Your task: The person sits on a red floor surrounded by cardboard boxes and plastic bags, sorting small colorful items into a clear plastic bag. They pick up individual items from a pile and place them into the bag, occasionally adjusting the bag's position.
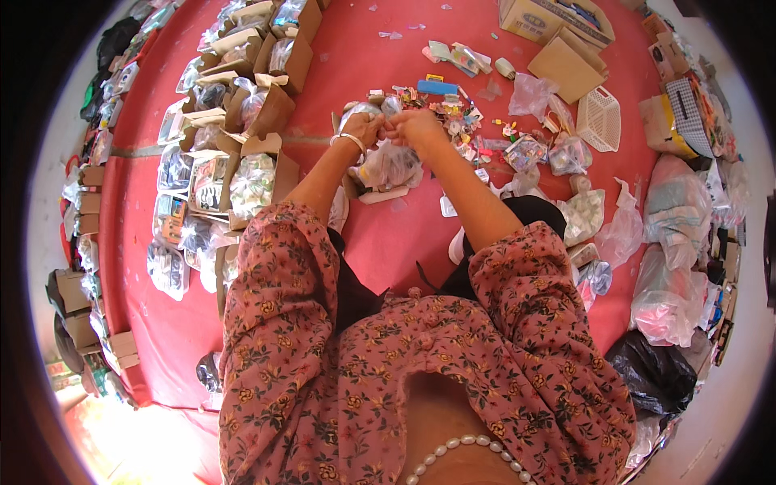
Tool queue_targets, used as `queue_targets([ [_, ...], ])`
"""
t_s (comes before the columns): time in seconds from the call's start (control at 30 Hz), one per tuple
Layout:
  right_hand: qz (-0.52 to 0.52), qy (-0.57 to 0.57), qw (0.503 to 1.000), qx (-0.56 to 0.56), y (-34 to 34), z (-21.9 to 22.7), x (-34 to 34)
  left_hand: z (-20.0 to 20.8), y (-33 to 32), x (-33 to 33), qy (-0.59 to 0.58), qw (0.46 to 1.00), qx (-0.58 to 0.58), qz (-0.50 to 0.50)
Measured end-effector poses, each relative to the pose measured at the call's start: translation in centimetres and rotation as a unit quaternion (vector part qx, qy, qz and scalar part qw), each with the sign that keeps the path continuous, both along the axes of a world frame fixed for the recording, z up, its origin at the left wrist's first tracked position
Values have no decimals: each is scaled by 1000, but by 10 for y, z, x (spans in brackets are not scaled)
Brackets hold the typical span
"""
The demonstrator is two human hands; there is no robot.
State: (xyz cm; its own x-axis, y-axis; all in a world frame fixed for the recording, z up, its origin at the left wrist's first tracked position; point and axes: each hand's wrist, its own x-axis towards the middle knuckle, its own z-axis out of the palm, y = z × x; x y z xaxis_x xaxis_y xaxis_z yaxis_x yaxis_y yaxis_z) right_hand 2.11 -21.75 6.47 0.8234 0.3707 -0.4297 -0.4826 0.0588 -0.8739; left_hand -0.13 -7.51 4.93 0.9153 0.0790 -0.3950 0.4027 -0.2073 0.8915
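Observation:
My left hand point(364, 128), with a white bracelet at the wrist, and my right hand point(415, 129) meet over a cardboard box point(380, 196). Their fingers are closed and almost touch each other. Whatever they pinch is too small or too hidden to name. Right below the fingers, a full clear plastic bag point(391, 168) bulges out of the box. More clear plastic point(391, 106) shows just behind the fingertips. Beyond my right hand spreads a pile of small colourful trinkets point(461, 121), with a blue block-shaped thing point(437, 87) on it.
Rows of open cardboard boxes point(257, 182) with bagged goods stand at the left on the red floor covering point(347, 48). A white plastic basket point(598, 121), a brown carton point(568, 65) and a loose clear bag point(621, 226) lie to the right. Large stuffed bags point(675, 206) line the right edge.

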Motion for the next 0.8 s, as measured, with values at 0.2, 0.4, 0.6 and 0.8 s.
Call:
queue_targets([
  [0.2,45,-223,954,-195,3,-28,-17,5,-1,0,-25,998,43,-37],
  [0.4,-29,-119,986,-111,-5,-22,-17,-12,13,-3,-3,994,111,-5],
  [0.6,-97,17,992,-81,0,-10,-13,-15,8,-16,-37,967,252,-22],
  [0.8,-72,-108,987,-95,5,-26,-11,-12,-4,-22,-42,953,272,-128],
])
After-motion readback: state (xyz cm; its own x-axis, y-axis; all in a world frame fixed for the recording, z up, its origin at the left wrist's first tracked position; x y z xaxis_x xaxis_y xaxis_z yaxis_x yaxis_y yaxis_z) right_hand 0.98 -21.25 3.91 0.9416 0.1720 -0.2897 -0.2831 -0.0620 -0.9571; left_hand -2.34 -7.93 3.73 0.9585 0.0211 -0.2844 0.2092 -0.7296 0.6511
